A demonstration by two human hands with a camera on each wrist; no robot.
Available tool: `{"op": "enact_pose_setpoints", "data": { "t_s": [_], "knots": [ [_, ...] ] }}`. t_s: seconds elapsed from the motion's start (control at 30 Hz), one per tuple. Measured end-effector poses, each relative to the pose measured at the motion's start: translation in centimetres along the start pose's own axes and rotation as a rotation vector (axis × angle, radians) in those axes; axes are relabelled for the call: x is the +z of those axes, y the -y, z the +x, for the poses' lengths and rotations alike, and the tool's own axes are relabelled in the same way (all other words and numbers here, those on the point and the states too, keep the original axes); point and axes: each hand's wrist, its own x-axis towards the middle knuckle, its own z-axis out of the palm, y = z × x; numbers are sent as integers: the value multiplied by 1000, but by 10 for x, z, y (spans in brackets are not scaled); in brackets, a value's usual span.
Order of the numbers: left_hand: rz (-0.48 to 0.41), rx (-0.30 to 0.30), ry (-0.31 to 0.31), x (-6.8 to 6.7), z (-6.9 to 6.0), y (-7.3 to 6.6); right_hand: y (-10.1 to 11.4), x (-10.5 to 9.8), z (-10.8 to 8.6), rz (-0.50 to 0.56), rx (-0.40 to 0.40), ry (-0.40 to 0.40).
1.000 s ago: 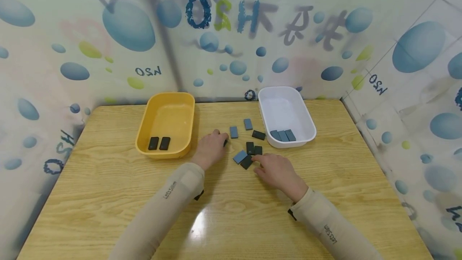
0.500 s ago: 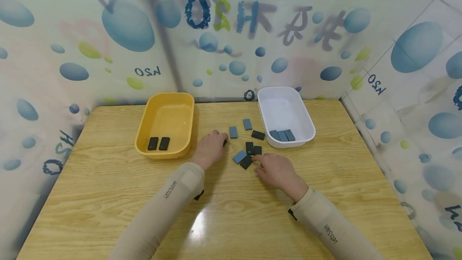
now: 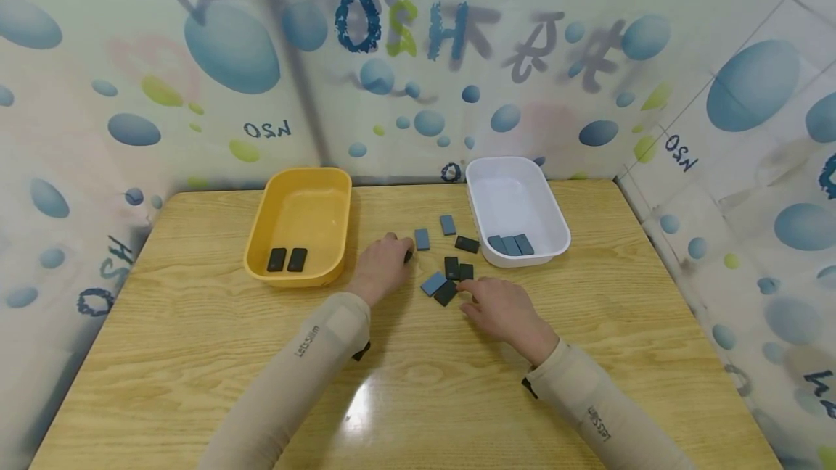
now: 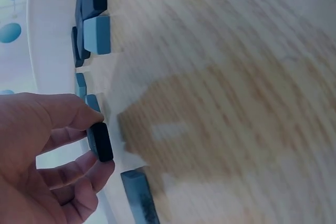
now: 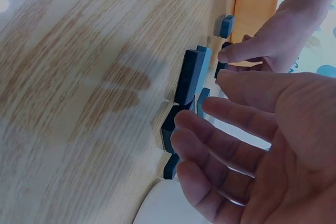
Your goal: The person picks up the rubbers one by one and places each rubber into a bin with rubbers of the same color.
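Note:
My left hand (image 3: 382, 267) pinches a black domino-like tile (image 4: 100, 141) between thumb and fingers, just above or on the table. My right hand (image 3: 501, 310) hovers with relaxed, slightly bent fingers by a small cluster of tiles; in the right wrist view nothing is in its grasp. The cluster has a black tile (image 3: 446, 293), a blue tile (image 3: 434, 283) beside it and two more black ones, including an upright-lying black tile (image 3: 452, 268). Beyond the cluster are a blue-grey tile (image 3: 421, 239), another blue-grey tile (image 3: 447, 225) and a black tile (image 3: 466, 244).
A yellow bin (image 3: 251, 260) at the back left holds two black tiles (image 3: 297, 260). The white bin (image 3: 563, 231) at the back right holds several blue-grey tiles (image 3: 511, 246). Near the left hand, a bluish tile (image 4: 139, 196) is hidden in the head view. A patterned wall (image 3: 405, 129) borders the table.

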Motion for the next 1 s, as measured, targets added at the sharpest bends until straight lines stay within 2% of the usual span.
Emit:
{"op": "enact_pose_setpoints", "data": {
  "t_s": [0.57,1.0],
  "knots": [
    [-22,19,-3,-15,-6,-4,1,-2,-1,15,-1,-4],
    [-25,48,-43,-27,-15,-6,1,0,0,8,0,-4]
  ]
}}
